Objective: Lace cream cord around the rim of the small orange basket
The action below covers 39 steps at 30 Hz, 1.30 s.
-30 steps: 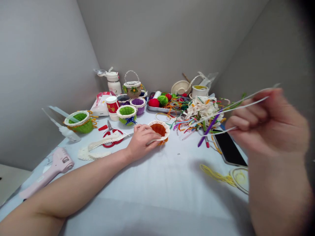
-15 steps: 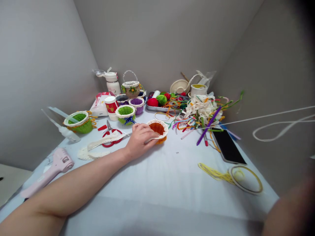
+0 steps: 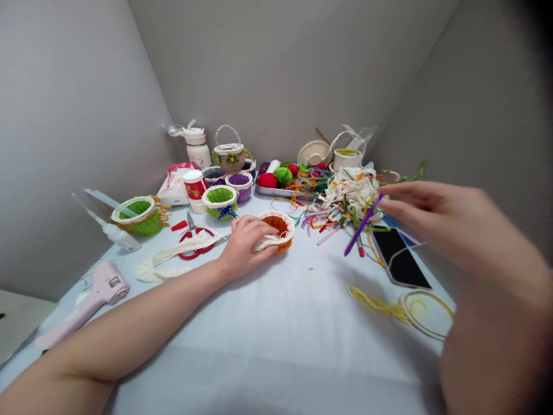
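Observation:
My left hand [image 3: 247, 242] rests on the table, its fingers wrapped round a small orange basket [image 3: 279, 226] with a white lace rim, pressing a lace strip against its side. My right hand [image 3: 436, 216] hovers at the right, slightly blurred, with fingers stretched out towards a heap of cream ribbons and coloured cords [image 3: 349, 196]. Its fingertips are just short of the heap, close to a purple strip [image 3: 363, 226]. A thin white cord [image 3: 404, 252] trails below the hand across a black phone [image 3: 400, 259].
Red scissors [image 3: 195, 239] and a lace strip [image 3: 173, 256] lie left of the basket. Green and purple baskets [image 3: 221, 199], a pink glue gun [image 3: 93, 297], a tray of yarn balls [image 3: 283, 176], a bottle [image 3: 196, 147] and a yellow cord with a hoop [image 3: 401, 308] surround the work spot. Grey walls enclose the table.
My right hand, which pulled a white cord out past the right edge, is back in view and reaching for the ribbon heap. My left hand stays on the orange basket.

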Each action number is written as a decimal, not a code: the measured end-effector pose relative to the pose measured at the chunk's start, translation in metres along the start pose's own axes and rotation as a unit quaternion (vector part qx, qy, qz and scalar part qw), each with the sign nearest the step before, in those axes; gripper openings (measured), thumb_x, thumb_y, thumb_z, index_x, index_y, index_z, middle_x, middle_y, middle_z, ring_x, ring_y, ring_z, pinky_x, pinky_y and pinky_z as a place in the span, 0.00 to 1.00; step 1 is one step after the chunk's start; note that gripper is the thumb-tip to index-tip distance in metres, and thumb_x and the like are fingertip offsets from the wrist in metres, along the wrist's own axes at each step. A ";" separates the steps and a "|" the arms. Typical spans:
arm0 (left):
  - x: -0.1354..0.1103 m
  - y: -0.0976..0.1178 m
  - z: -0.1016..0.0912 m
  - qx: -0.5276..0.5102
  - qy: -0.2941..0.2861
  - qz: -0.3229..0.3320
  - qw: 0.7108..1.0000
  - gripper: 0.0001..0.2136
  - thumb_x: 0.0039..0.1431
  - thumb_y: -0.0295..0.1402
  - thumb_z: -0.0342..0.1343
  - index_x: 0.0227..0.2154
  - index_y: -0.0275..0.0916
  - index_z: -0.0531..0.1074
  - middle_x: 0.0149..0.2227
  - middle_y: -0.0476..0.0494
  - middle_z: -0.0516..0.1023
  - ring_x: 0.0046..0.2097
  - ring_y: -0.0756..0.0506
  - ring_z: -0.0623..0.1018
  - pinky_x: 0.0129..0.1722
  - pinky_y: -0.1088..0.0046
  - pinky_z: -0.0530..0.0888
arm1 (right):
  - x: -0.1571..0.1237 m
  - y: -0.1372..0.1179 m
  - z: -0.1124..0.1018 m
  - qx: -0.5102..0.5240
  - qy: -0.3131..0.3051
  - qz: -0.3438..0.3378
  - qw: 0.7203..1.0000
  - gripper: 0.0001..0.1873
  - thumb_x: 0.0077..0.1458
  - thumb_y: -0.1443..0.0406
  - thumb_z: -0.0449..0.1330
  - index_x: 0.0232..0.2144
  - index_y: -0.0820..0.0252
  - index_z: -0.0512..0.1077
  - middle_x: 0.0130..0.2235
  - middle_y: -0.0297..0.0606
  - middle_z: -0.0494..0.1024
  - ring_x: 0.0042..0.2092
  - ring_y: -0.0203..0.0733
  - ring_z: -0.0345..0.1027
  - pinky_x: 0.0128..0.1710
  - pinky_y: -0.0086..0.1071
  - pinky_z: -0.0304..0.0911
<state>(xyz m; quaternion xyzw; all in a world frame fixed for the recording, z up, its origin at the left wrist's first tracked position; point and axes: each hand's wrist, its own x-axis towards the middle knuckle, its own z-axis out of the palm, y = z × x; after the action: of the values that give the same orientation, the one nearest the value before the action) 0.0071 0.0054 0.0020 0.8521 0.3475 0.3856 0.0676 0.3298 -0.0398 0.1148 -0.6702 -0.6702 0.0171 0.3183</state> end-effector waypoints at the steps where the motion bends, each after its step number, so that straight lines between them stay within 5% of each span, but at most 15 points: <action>1: 0.000 0.000 -0.001 0.000 0.004 -0.001 1.000 0.11 0.58 0.35 0.60 0.43 0.41 0.74 0.43 0.43 0.79 0.48 0.41 0.72 0.51 0.60 0.62 | 0.002 -0.011 0.012 -0.014 -0.029 0.005 0.999 0.18 0.55 0.56 0.64 0.44 0.59 0.77 0.21 0.34 0.72 0.20 0.33 0.57 0.22 0.30 0.51; 8: 0.002 0.001 -0.008 -0.021 0.017 0.033 0.999 0.10 0.56 0.33 0.57 0.40 0.39 0.72 0.43 0.41 0.77 0.48 0.41 0.71 0.52 0.58 0.62 | -0.016 -0.059 0.076 0.053 -0.138 -0.121 0.982 0.12 0.57 0.62 0.61 0.45 0.54 0.76 0.22 0.30 0.73 0.23 0.35 0.63 0.26 0.28 0.54; 16: 0.000 -0.001 -0.006 -0.009 0.008 0.027 1.000 0.08 0.57 0.34 0.53 0.39 0.40 0.72 0.41 0.41 0.76 0.47 0.41 0.71 0.50 0.60 0.64 | -0.032 -0.068 0.129 0.100 -0.169 -0.196 0.961 0.09 0.60 0.65 0.58 0.41 0.54 0.76 0.39 0.34 0.81 0.33 0.36 0.71 0.33 0.27 0.57; 20: 0.000 0.003 -0.007 -0.022 0.056 0.007 0.998 0.07 0.58 0.33 0.53 0.38 0.39 0.70 0.40 0.41 0.73 0.46 0.42 0.71 0.49 0.62 0.67 | -0.030 -0.062 0.137 0.093 -0.144 -0.208 0.963 0.08 0.61 0.66 0.57 0.37 0.56 0.77 0.37 0.36 0.81 0.35 0.38 0.72 0.35 0.29 0.59; 24: 0.002 0.006 -0.009 -0.015 0.119 -0.084 0.989 0.04 0.59 0.33 0.53 0.35 0.39 0.67 0.37 0.44 0.70 0.42 0.44 0.70 0.44 0.65 0.69 | -0.026 -0.056 0.137 0.095 -0.121 -0.207 0.966 0.08 0.60 0.66 0.57 0.37 0.56 0.77 0.35 0.36 0.81 0.31 0.37 0.71 0.32 0.29 0.58; 29: 0.003 0.007 -0.008 -0.079 0.049 -0.196 0.976 0.06 0.62 0.36 0.51 0.34 0.40 0.64 0.34 0.48 0.72 0.37 0.47 0.72 0.36 0.71 0.68 | -0.022 -0.052 0.136 0.110 -0.102 -0.198 0.969 0.08 0.59 0.66 0.57 0.37 0.56 0.77 0.34 0.36 0.81 0.28 0.36 0.69 0.31 0.29 0.58; 35: 0.006 0.017 -0.012 -0.147 0.021 -0.244 0.958 0.10 0.58 0.39 0.56 0.34 0.40 0.64 0.33 0.49 0.74 0.38 0.47 0.74 0.39 0.70 0.69 | -0.021 -0.051 0.137 0.112 -0.102 -0.193 0.969 0.08 0.60 0.65 0.57 0.38 0.57 0.77 0.32 0.36 0.80 0.28 0.36 0.68 0.31 0.28 0.57; 39: 0.018 0.026 -0.024 -0.316 -0.003 -0.310 0.897 0.14 0.53 0.36 0.61 0.35 0.41 0.61 0.25 0.55 0.71 0.26 0.51 0.71 0.28 0.75 0.67 | -0.021 -0.050 0.139 0.135 -0.104 -0.187 0.968 0.08 0.60 0.65 0.58 0.39 0.57 0.77 0.32 0.36 0.80 0.28 0.35 0.68 0.31 0.28 0.58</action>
<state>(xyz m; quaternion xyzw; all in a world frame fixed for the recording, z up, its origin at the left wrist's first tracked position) 0.0123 -0.0062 0.0390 0.6362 0.4534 0.4321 0.4505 0.2210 -0.0075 0.0177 -0.4787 -0.8045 0.1172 0.3315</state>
